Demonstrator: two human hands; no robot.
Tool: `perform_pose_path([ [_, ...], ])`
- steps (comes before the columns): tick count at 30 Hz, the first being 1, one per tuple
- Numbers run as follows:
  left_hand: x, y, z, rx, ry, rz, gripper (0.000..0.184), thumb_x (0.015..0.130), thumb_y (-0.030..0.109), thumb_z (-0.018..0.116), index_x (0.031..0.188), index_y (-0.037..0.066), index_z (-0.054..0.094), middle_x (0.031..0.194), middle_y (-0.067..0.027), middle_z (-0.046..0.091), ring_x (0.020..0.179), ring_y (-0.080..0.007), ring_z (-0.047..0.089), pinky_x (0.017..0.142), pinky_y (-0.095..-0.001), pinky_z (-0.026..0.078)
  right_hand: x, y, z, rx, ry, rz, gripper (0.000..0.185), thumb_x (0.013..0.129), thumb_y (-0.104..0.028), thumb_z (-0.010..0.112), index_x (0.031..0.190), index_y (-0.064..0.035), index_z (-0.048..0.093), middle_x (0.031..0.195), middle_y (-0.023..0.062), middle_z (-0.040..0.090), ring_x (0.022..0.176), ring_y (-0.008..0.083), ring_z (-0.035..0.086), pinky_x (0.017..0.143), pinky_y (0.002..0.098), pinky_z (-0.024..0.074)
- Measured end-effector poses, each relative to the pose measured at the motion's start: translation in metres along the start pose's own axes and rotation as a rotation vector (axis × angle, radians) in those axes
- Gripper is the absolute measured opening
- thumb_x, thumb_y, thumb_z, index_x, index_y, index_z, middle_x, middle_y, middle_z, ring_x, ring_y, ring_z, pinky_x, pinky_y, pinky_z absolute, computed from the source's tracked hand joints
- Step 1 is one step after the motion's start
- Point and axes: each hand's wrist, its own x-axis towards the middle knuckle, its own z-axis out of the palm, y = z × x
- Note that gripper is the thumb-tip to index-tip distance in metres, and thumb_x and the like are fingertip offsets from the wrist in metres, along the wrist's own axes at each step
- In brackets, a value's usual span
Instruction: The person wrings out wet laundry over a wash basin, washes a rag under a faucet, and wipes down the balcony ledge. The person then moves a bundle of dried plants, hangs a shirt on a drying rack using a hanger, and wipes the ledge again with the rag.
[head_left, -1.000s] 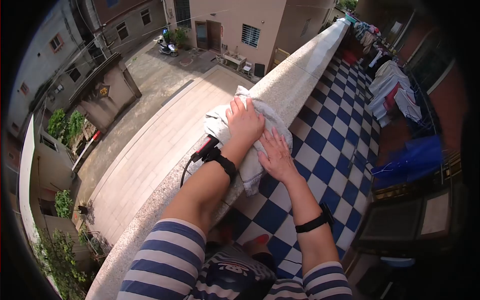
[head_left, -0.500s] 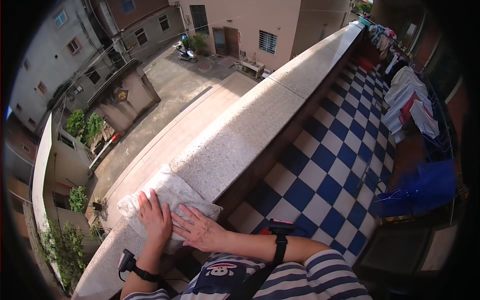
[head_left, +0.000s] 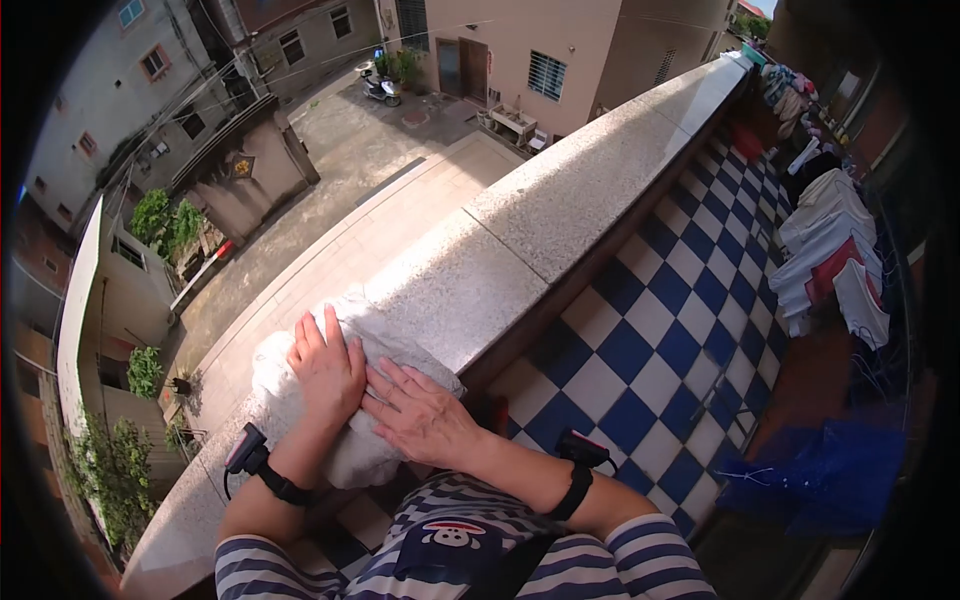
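A bunched white cloth (head_left: 395, 325) lies over the top of a speckled stone ledge (head_left: 440, 290) and hangs over its near side. My left hand (head_left: 330, 370) presses flat on the middle of the cloth, fingers pointing away from me. Beside it, my right hand (head_left: 420, 415) rests on the cloth's right part with its fingers stretched toward the left hand. Both palms face down, and the cloth beneath them is hidden. Each wrist wears a black strap with a small device.
Right of the ledge runs a blue-and-white checkered floor (head_left: 640, 350). Laundry (head_left: 830, 250) hangs along the far right, with blue sheeting (head_left: 820, 475) nearer. Left of the ledge is a drop to a courtyard (head_left: 330, 140) with a parked scooter (head_left: 380, 90).
The cloth and both hands have moved forward along the ledge, and my body has come with them. A seam in the stone now appears closer. The hands stay flat on the cloth.
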Motion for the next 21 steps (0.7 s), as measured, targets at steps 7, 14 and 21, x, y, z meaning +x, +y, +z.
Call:
perform_pose_path([
  [7, 0.177, 0.227, 0.058, -0.212, 0.139, 0.231, 0.059, 0.082, 0.034, 0.052, 0.13, 0.002, 0.042, 0.126, -0.0306, 0.043, 0.119, -0.0393, 0.041, 0.092, -0.0515, 0.033, -0.039, 0.185, -0.131, -0.294, 0.055, 0.378, 0.042, 0.085, -0.02, 0.049, 0.127, -0.014, 0.051, 0.139, 0.0113, 0.04, 0.128, 0.0322, 0.036, 0.106, 0.0452, 0.0268],
  [14, 0.292, 0.397, 0.103, -0.382, 0.274, 0.255, 0.059, 0.072, 0.035, 0.056, 0.122, 0.005, 0.049, 0.124, -0.0309, 0.045, 0.115, -0.0402, 0.043, 0.09, -0.0496, 0.035, -0.068, 0.329, -0.211, -0.396, 0.09, 0.616, 0.045, 0.089, -0.021, 0.043, 0.133, -0.0149, 0.043, 0.144, 0.01, 0.032, 0.133, 0.0356, 0.027, 0.109, 0.0493, 0.0204],
  [21, 0.276, 0.37, 0.103, -0.517, 0.228, 0.334, 0.055, 0.077, 0.034, 0.057, 0.124, 0.007, 0.049, 0.13, -0.0288, 0.042, 0.124, -0.0392, 0.037, 0.099, -0.0509, 0.03, -0.064, 0.316, -0.203, -0.351, 0.077, 0.537, 0.049, 0.09, -0.033, 0.044, 0.133, -0.0086, 0.043, 0.146, 0.0165, 0.026, 0.132, 0.0465, 0.021, 0.107, 0.056, 0.0167],
])
